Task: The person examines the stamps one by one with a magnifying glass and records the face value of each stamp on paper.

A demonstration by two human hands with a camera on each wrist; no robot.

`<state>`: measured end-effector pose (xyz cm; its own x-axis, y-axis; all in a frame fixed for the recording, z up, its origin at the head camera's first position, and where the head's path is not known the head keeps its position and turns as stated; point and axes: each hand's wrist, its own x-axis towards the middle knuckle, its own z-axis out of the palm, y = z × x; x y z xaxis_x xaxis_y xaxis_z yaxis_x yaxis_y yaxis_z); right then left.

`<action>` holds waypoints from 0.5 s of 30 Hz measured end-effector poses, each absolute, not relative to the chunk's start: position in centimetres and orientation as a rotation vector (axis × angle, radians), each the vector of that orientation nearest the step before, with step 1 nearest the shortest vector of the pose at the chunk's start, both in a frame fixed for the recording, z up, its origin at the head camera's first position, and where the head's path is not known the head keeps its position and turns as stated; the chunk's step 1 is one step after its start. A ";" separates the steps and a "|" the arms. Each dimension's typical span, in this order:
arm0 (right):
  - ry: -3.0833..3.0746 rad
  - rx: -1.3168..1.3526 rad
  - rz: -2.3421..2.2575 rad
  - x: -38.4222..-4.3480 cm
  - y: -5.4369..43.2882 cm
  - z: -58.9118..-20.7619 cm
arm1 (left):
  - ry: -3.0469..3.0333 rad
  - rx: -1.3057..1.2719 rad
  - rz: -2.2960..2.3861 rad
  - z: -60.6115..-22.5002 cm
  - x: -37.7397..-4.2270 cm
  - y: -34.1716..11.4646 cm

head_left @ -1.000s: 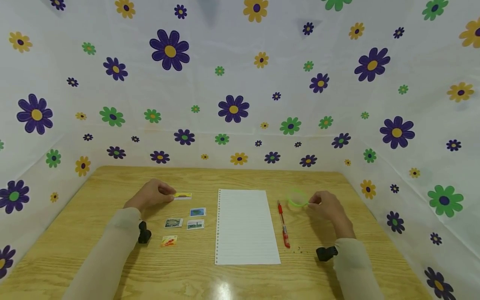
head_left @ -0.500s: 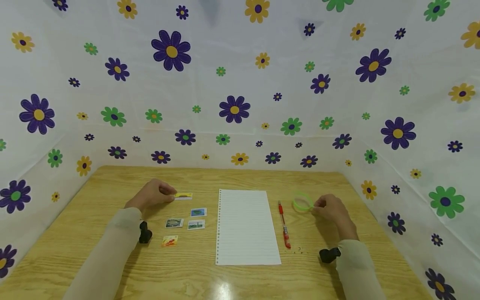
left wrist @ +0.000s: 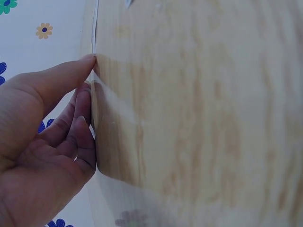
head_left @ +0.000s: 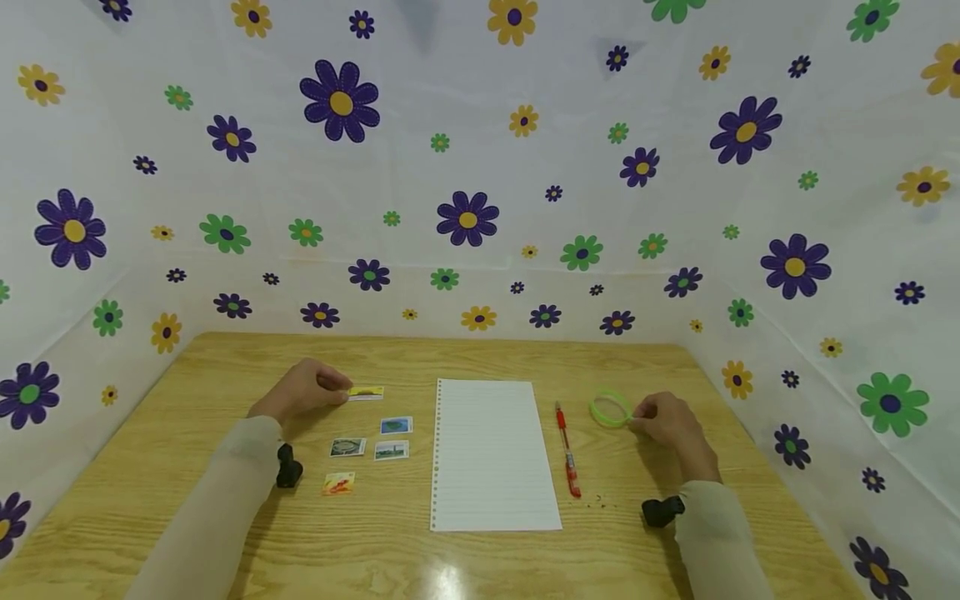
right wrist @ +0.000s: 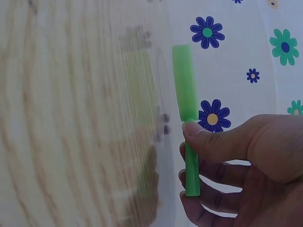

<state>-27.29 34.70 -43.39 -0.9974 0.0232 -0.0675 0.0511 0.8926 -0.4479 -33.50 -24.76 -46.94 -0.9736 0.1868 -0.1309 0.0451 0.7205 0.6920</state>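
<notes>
My left hand [head_left: 307,389] is at the far left of the table, thumb and fingertips at the left end of a yellow postage stamp [head_left: 367,392]. In the left wrist view the thumb tip pinches a thin white edge; the stamp's face is hidden there. My right hand [head_left: 670,423] holds a green magnifying glass [right wrist: 184,85] by its handle, thumb on one side and curled fingers on the other. In the head view its round lens points left, near the red pen [head_left: 567,450]. In the right wrist view it is edge-on, above the table.
Several more stamps [head_left: 392,450] lie left of a lined sheet of paper [head_left: 495,454]. Small dark crumbs [head_left: 599,502] lie right of the pen's lower end. A flowered white cloth [head_left: 480,167] encloses the back and sides of the wooden table [head_left: 360,550].
My right hand has drawn the magnifying glass a little right and toward me, and its lens looks rounder from the head. The left hand has stayed at the yellow stamp.
</notes>
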 end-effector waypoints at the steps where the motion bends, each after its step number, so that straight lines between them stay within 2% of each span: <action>1: 2.996 0.064 -0.708 -27.3 34.7 -43.4 | 2.731 0.187 1.090 -46.9 -33.5 -24.8; 15: 2.981 0.086 -0.694 -27.4 35.5 -43.8 | 2.724 0.187 1.083 -46.7 -33.4 -24.8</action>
